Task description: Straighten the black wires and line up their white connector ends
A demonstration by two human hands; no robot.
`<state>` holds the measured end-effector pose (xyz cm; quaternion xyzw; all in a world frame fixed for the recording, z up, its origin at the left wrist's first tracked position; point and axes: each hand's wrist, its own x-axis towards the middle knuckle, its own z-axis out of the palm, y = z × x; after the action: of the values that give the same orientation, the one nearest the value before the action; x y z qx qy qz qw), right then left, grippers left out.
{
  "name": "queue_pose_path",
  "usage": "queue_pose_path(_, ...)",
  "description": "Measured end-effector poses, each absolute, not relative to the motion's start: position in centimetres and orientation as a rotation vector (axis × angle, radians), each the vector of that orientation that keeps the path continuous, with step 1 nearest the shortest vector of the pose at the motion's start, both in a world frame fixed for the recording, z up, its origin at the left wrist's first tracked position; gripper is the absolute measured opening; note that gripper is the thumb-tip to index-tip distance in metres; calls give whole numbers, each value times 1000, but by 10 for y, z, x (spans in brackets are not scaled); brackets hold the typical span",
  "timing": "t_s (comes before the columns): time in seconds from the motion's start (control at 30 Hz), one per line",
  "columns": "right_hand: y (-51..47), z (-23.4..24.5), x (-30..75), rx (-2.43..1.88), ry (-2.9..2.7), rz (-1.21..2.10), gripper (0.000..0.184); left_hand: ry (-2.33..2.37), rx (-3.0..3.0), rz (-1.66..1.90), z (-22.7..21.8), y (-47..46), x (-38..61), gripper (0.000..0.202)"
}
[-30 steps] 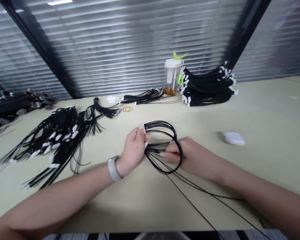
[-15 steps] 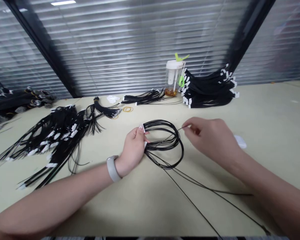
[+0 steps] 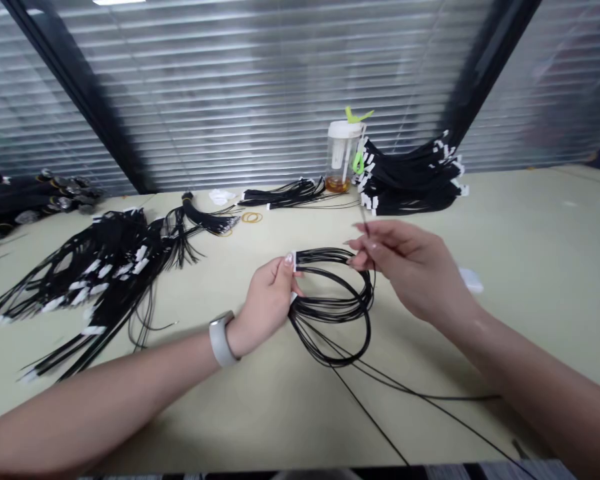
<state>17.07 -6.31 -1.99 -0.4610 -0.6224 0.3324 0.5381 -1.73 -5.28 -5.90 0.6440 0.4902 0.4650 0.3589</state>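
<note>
My left hand [image 3: 273, 287], with a grey watch band at the wrist, is closed on the white connector ends of a looped black cable bundle [image 3: 340, 310]. The loops spread to the right of my fingers, and several loose strands trail from them toward the table's front edge. At the right side of the loops, my right hand [image 3: 400, 263] pinches a single thin black cable [image 3: 365, 225] between thumb and fingers. Its short end sticks up above the fingertips.
Black cables with white connectors [image 3: 105, 267] lie in a heap at left. Another connector stack [image 3: 410, 177] stands at back right beside a drink cup [image 3: 340, 157] with amber liquid. Yellow rubber bands [image 3: 251, 217] and a small white piece [image 3: 471, 280] lie on the table. Blinds [image 3: 260, 80] hang behind.
My right hand has turned and risen slightly, so the pinched cable end now points upward rather than lying sideways. The looped bundle has tilted and shifted a little; my left hand keeps its hold.
</note>
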Motion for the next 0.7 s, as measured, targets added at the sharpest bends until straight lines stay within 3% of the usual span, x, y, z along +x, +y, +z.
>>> queue_pose_path(0.07, -66, -20, 167, -1187, -1619, 735, 15, 1259, 1669, 1176, -58, -54, -17, 43)
queue_pose_path(0.27, -79, -18, 159, -1181, -1872, 391, 12, 1225, 1718, 1138, -57, -56, -17, 38)
queue_pose_path(0.7, -79, -26, 160, -1169, -2047, 317, 12, 1224, 1728, 1129, -57, -57, -17, 40)
